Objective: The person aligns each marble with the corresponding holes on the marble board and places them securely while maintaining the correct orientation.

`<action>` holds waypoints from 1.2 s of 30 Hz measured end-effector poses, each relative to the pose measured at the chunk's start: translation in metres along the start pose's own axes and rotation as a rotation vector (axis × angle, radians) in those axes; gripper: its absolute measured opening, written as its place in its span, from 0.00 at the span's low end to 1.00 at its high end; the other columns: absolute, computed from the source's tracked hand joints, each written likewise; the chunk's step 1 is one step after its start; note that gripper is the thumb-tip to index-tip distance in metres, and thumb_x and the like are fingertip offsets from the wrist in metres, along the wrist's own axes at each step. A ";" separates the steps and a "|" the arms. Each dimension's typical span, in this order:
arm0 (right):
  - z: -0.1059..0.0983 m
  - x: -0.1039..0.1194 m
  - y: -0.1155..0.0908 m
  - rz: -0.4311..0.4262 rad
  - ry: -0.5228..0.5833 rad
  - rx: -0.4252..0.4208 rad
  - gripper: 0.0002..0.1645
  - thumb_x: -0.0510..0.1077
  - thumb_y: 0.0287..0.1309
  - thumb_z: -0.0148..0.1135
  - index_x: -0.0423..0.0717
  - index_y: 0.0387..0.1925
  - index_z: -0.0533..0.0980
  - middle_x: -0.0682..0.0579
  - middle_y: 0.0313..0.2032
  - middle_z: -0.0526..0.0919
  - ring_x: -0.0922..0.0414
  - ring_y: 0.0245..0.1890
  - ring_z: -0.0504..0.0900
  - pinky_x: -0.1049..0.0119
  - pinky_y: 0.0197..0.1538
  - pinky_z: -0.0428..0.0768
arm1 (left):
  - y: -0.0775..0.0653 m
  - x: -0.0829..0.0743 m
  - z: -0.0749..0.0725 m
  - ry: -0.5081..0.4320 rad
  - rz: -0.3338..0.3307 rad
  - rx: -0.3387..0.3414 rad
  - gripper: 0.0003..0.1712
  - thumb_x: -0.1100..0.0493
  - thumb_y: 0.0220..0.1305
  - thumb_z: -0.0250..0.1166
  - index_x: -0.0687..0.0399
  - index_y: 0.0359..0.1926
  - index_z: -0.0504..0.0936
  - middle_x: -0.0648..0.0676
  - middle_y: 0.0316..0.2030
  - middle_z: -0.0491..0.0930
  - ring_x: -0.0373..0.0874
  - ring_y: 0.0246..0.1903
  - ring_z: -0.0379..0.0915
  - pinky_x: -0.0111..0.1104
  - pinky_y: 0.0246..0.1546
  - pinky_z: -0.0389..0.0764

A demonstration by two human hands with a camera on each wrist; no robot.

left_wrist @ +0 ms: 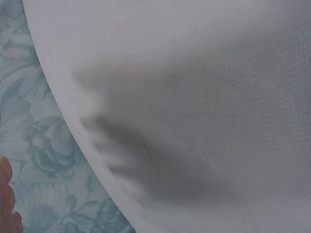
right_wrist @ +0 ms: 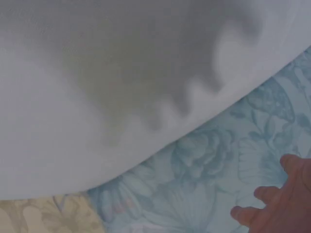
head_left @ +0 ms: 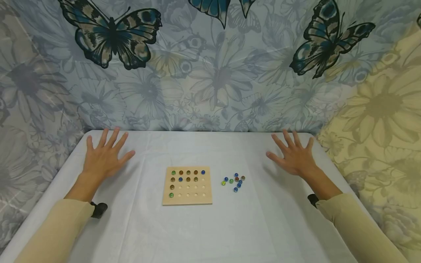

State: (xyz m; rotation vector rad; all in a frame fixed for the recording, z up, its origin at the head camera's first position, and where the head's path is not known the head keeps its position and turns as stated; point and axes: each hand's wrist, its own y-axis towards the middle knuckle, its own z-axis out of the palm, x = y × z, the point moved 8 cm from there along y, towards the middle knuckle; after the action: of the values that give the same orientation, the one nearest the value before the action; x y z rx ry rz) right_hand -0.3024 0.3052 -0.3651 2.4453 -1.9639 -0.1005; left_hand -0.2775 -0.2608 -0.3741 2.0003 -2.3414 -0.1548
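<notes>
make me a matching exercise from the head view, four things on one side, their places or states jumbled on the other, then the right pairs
Things:
1. board
2. loose marbles
3. left hand
4. right hand

Places or states:
A. fingers spread, to the right of the loose marbles
B. clustered on the white cloth
C. fingers spread, to the left of the board
D. pale wood, with marbles in some holes and other holes empty

Right pairs: 1-D, 2-B, 3-C, 4-A
</notes>
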 end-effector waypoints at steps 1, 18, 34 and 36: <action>0.000 0.002 0.000 -0.009 0.009 -0.001 0.51 0.78 0.66 0.38 0.56 0.79 0.48 0.36 0.77 0.43 0.29 0.74 0.40 0.20 0.60 0.27 | -0.001 -0.002 -0.001 -0.002 0.006 -0.003 0.47 0.27 0.72 0.40 0.49 0.80 0.48 0.61 0.78 0.40 0.64 0.76 0.29 0.69 0.65 0.25; -0.002 0.056 -0.008 -0.219 0.134 0.004 0.46 0.71 0.69 0.46 0.58 0.79 0.50 0.42 0.78 0.48 0.35 0.75 0.48 0.22 0.64 0.36 | -0.012 -0.045 0.003 -0.035 0.121 0.033 0.48 0.26 0.69 0.46 0.48 0.79 0.52 0.58 0.78 0.44 0.62 0.76 0.37 0.69 0.66 0.33; -0.008 0.085 -0.019 -0.462 0.446 -0.138 0.43 0.52 0.57 0.73 0.45 0.70 0.68 0.45 0.66 0.74 0.44 0.63 0.74 0.40 0.63 0.68 | -0.027 -0.100 0.015 -0.168 0.312 0.155 0.50 0.28 0.64 0.58 0.44 0.78 0.56 0.53 0.78 0.50 0.60 0.76 0.42 0.67 0.68 0.40; -0.005 0.085 -0.018 -0.451 0.502 -0.115 0.42 0.50 0.56 0.74 0.45 0.69 0.69 0.46 0.65 0.76 0.45 0.62 0.76 0.41 0.62 0.71 | -0.030 -0.104 0.018 -0.174 0.339 0.155 0.50 0.28 0.63 0.58 0.44 0.78 0.56 0.53 0.77 0.51 0.59 0.76 0.44 0.67 0.68 0.42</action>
State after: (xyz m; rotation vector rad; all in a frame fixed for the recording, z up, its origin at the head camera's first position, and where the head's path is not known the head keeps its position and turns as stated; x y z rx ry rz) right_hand -0.2661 0.2256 -0.3648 2.4702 -1.1646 0.3539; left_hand -0.2336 -0.1619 -0.3934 1.6714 -2.8413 -0.1386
